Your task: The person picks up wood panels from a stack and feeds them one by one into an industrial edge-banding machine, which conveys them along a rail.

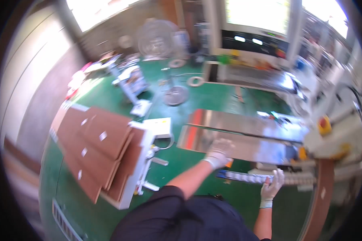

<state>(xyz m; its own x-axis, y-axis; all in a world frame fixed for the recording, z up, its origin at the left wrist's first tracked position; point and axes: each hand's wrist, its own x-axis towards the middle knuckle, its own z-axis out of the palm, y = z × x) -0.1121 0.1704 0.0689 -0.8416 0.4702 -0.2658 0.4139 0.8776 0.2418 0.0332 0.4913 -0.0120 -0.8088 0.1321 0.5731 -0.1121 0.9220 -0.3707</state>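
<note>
My left hand point(220, 154), in a white glove, reaches over the near edge of a shiny metal panel point(249, 148) with a red-orange band at its left end. Its blurred fingers look stretched out across the panel. A small orange piece point(229, 163) shows just below that palm; whether I touch it is unclear. My right hand point(272, 184), also gloved, has its fingers apart at a long pale segmented strip point(245, 177) with a blue left end. Contact with the strip cannot be made out. A second metal panel point(245, 123) lies directly behind the first.
On the left, brown boards point(96, 140) are stacked on a white-edged stand. A white box point(158, 127) sits beside them. A machine with a red-and-yellow button point(324, 125) stands at right, near a brown post point(321, 197). Farther back are a round metal base point(176, 95) and a fan point(157, 40).
</note>
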